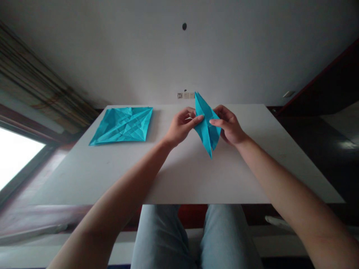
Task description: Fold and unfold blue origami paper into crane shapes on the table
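Note:
Between my two hands a folded piece of blue origami paper (205,112) is held up above the white table, long and pointed at its top and bottom, with a crease down its middle. My left hand (183,125) pinches its left edge, thumb on the near face and fingers behind. On the opposite edge my right hand (228,125) grips it the same way, its thumb near the centre crease. The fingers behind the paper are partly hidden.
Creased sheets of the same blue paper (123,125) lie at the table's back left. The white table (179,179) reaches to the wall, where sockets (185,95) sit just above its far edge. A curtain (30,71) and window are on the left.

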`<state>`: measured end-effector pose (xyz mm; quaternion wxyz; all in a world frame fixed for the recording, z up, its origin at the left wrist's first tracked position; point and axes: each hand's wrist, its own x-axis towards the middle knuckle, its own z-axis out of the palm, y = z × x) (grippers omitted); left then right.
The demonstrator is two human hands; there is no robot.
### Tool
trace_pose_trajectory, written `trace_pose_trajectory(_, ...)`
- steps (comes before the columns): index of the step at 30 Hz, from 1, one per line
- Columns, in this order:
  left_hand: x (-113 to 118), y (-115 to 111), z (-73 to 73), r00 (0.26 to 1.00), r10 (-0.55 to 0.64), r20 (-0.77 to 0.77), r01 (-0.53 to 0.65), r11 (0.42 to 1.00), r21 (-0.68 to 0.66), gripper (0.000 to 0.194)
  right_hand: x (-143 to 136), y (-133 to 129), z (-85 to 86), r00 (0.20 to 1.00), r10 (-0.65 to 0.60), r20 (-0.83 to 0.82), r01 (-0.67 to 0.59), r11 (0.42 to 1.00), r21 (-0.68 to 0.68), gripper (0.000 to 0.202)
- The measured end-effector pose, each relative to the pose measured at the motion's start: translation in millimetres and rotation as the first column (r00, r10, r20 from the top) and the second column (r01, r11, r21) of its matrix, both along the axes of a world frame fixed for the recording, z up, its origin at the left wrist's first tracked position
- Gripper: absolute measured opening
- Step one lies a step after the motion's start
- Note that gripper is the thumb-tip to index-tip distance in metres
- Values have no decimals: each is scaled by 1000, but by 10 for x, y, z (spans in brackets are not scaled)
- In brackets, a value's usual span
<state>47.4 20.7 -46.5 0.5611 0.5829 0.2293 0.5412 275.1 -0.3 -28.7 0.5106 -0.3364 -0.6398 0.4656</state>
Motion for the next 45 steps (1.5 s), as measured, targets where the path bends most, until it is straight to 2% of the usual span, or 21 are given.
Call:
trace_pose_trajectory(6,-5,47,-84,999,-46,-28,46,999,-8,65,29,-21,15,997,58,-48,-61,996,-59,71)
trace_pose_trajectory(12,-5,12,-48,999,-25,-25,26,999,46,65,10,-23,7,986,116,-118,-132,982,-134,61)
trace_pose_trajectory(16,23,3,-17,1000,-13,-23,14,999,36,68,-1,-59,14,992,108,-71,-116,986,-123,51)
trace_pose_trajectory(21,35,0,-17,999,11,-35,-10,999,31,62,12,-44,8,993,105,-60,-111,990,-92,53)
trace_pose_trajectory(24,20,32,-53,999,41,-19,-39,996,79,61,10,12,-19,989,108,-97,-112,993,-31,63)
trace_pose_trajectory(26,9,77,-93,997,80,-11,-78,990,119,62,-8,44,-31,992,70,-109,-70,998,3,67)
trace_pose_trajectory(31,-19,206,-203,966,257,17,-255,942,219,59,-55,89,-69,988,-134,-77,140,987,76,69)
trace_pose_trajectory(34,-39,236,-246,942,334,14,-326,908,262,53,-36,124,-119,986,-165,-30,168,980,107,69)
trace_pose_trajectory(39,-54,202,-281,949,314,-27,-294,914,278,54,25,174,-159,982,-189,30,182,970,161,69)
trace_pose_trajectory(45,-53,118,-246,964,251,-85,-226,947,229,57,44,143,-97,965,-238,111,209,952,226,67)
